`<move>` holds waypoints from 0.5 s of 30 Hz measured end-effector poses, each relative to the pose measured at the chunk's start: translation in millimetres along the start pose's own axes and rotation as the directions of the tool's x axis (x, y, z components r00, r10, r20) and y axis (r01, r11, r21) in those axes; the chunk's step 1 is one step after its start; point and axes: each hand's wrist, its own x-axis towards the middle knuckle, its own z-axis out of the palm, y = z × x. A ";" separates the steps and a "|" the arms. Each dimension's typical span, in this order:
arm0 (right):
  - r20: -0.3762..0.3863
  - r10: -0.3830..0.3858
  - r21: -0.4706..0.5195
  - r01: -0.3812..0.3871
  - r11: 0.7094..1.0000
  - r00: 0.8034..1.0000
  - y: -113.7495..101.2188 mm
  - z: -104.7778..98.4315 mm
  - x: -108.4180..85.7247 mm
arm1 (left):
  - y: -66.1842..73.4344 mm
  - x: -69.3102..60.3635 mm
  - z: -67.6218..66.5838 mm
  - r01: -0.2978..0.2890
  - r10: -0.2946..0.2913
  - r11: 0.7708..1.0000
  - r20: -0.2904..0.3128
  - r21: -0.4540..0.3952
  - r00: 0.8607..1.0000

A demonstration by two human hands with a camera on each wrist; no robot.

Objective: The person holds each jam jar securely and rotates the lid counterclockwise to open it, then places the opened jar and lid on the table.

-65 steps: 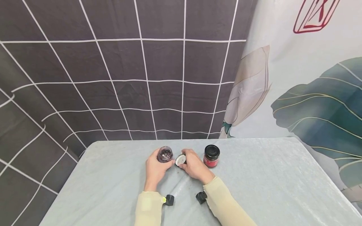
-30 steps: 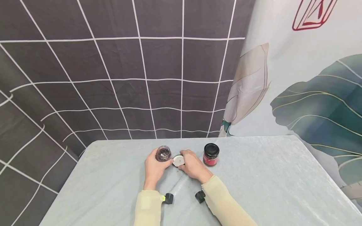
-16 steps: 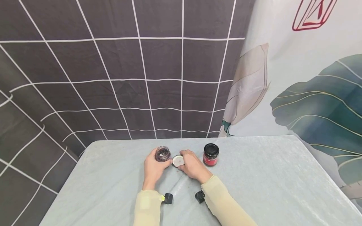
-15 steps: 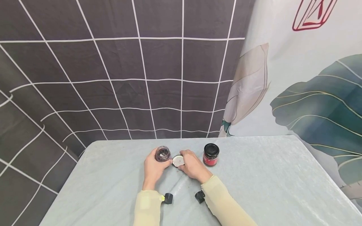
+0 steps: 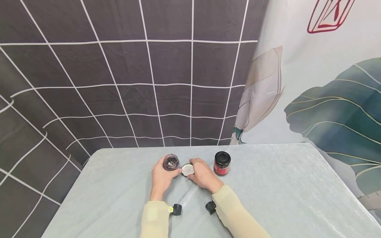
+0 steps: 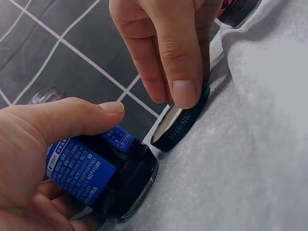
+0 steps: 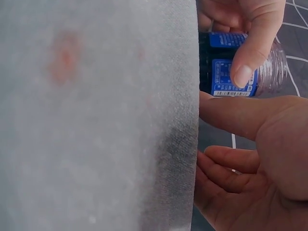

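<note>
My left hand (image 5: 162, 178) grips an open glass jar (image 5: 171, 162) whose dark contents show through the mouth. In the left wrist view the jar's blue printed label (image 6: 86, 171) is seen, with the thumb across its side. Just right of the jar, my right hand (image 5: 204, 174) pinches a round lid (image 5: 188, 170) by its edge, pale inside facing up. The lid's dark rim (image 6: 180, 127) touches the cloth and bears a printed date. Cloth hides the lid and right fingertips in the right wrist view, where the jar's threaded neck (image 7: 273, 70) is visible.
A second jar (image 5: 222, 163), black-lidded with a red label, stands upright right of my right hand. Pale grey cloth covers the table (image 5: 276, 185). Behind it hang a dark grid-patterned curtain (image 5: 172, 66) and a leaf-print curtain (image 5: 297, 99).
Since the earliest frame, the lid has tipped flatter, showing more of its pale inside. Jar, lid and both hands have shifted slightly left. Over the last half second hardly anything differs.
</note>
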 end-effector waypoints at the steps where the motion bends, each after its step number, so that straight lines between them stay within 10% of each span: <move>1: -0.002 -0.003 0.002 0.003 1.000 1.000 0.0 -0.4 -0.1 | 0.0 0.0 0.0 0.001 -0.001 1.000 0.001 0.000 1.000; 15: -0.005 -0.017 0.010 0.017 1.000 1.000 -0.5 -5.6 -1.2 | 0.4 2.8 -0.3 -0.008 0.008 1.000 0.028 -0.015 1.000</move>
